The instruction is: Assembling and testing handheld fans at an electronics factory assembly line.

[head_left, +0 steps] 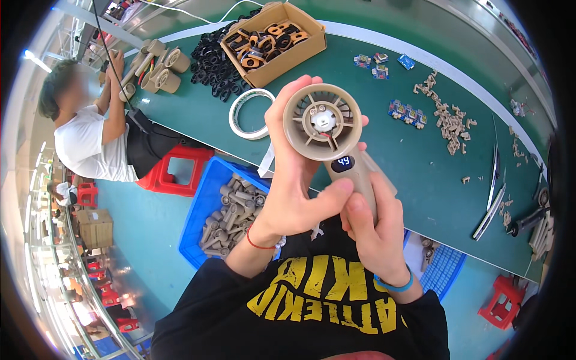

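A beige handheld fan (pixel 354 174) is held up over the near edge of the green workbench, its round head toward me. Inside the head, a white hub with screws and a bit of red wire shows among the spokes. A small dark display on its neck is lit. My left hand (pixel 291 180) wraps the head from the left, its thumb on the handle just below the display. Lower down, my right hand (pixel 378 231) grips the handle with thumb and fingers. A roll of white tape (pixel 234 117) lies on the bench beyond my left hand.
A cardboard box (pixel 300 51) of black and orange parts stands at the back beside piled black rings (pixel 210 63). Circuit boards (pixel 408 114), small beige pieces (pixel 453 126) and tweezers (pixel 489 219) lie rightward. A blue bin (pixel 191 231) holds beige housings. Another person (pixel 90 141) works at left.
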A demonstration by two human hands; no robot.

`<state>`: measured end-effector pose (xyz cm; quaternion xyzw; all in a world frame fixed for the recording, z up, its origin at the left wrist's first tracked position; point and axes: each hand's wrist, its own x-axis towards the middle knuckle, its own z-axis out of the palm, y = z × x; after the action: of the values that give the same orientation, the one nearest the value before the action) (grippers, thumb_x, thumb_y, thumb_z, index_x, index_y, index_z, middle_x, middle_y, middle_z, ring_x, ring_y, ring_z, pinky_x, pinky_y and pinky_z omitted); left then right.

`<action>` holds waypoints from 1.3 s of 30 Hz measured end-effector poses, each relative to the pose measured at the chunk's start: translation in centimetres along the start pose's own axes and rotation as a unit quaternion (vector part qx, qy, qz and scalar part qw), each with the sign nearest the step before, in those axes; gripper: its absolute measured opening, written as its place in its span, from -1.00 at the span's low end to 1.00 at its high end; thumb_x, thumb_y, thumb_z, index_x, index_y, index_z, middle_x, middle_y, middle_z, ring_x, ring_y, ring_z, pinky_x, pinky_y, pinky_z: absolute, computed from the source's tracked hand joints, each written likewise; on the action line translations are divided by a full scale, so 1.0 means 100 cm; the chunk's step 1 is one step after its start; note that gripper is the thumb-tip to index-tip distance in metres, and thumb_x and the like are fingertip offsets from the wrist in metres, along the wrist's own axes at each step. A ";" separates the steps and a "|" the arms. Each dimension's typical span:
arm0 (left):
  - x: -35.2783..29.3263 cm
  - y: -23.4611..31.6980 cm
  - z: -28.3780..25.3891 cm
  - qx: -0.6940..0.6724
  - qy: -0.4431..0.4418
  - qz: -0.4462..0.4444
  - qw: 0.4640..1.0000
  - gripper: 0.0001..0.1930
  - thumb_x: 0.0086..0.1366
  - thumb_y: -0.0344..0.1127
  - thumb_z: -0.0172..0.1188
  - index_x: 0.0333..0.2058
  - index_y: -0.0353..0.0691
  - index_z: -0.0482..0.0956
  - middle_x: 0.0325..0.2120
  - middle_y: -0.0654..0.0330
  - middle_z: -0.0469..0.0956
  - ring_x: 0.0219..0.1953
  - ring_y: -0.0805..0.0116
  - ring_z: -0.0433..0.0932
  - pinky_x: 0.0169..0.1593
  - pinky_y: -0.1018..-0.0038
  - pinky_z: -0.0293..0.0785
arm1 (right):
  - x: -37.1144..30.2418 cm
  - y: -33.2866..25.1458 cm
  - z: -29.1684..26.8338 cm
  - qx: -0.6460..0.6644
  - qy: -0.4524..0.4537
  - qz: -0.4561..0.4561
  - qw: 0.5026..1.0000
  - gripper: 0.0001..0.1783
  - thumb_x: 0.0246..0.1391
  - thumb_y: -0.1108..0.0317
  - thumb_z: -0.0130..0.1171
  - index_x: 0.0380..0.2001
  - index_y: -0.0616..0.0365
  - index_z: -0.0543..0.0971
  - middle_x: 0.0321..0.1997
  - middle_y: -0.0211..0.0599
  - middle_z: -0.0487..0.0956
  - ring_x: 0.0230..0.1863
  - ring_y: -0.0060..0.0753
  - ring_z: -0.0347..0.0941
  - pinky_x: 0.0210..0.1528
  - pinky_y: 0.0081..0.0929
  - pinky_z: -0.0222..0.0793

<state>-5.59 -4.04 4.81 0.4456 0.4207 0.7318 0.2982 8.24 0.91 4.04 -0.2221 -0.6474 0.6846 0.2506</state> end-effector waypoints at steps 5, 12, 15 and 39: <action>0.003 -0.001 0.002 -0.006 0.035 -0.011 0.999 0.01 -0.06 -0.31 0.28 0.27 -0.07 -0.24 0.22 0.02 -0.02 0.09 -0.13 0.35 -0.04 0.12 0.50 | 0.001 -0.001 -0.003 -0.001 -0.018 0.020 1.000 -0.73 0.18 0.28 0.03 -0.20 0.29 0.38 -0.63 -0.35 0.49 -0.64 -0.55 0.44 -0.56 -0.60 0.30; -0.001 0.001 0.000 -0.017 0.045 -0.065 0.997 0.04 -0.08 -0.31 0.30 0.28 -0.04 -0.26 0.24 0.04 -0.04 0.11 -0.11 0.34 -0.11 0.19 0.56 | -0.001 0.002 0.004 0.019 0.000 0.020 1.000 -0.59 0.24 0.17 -0.10 -0.05 0.32 0.35 -0.66 -0.48 0.38 -0.68 -0.79 0.17 -0.67 -0.74 0.00; -0.003 0.002 0.000 -0.020 0.045 -0.057 0.997 0.05 -0.08 -0.32 0.31 0.28 0.00 -0.26 0.24 0.05 -0.05 0.11 -0.06 0.34 -0.11 0.21 0.56 | -0.002 0.004 0.003 0.012 -0.009 0.015 1.000 -0.58 0.23 0.19 -0.09 -0.02 0.34 0.34 -0.65 -0.48 0.39 -0.68 -0.79 0.18 -0.67 -0.75 0.01; -0.010 -0.001 0.004 0.026 0.048 -0.030 0.998 0.01 -0.14 -0.50 0.15 0.26 -0.18 -0.30 0.09 -0.01 0.10 0.12 0.14 0.29 0.16 0.22 0.25 | -0.004 0.003 0.006 0.012 -0.008 0.047 0.999 -0.75 0.22 0.31 -0.11 -0.18 0.28 0.38 -0.64 -0.50 0.38 -0.65 -0.80 0.21 -0.65 -0.77 0.04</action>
<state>-4.75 -4.65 4.40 0.4050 0.4664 0.7317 0.2881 8.10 0.17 3.74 -0.2435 -0.6298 0.7054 0.2156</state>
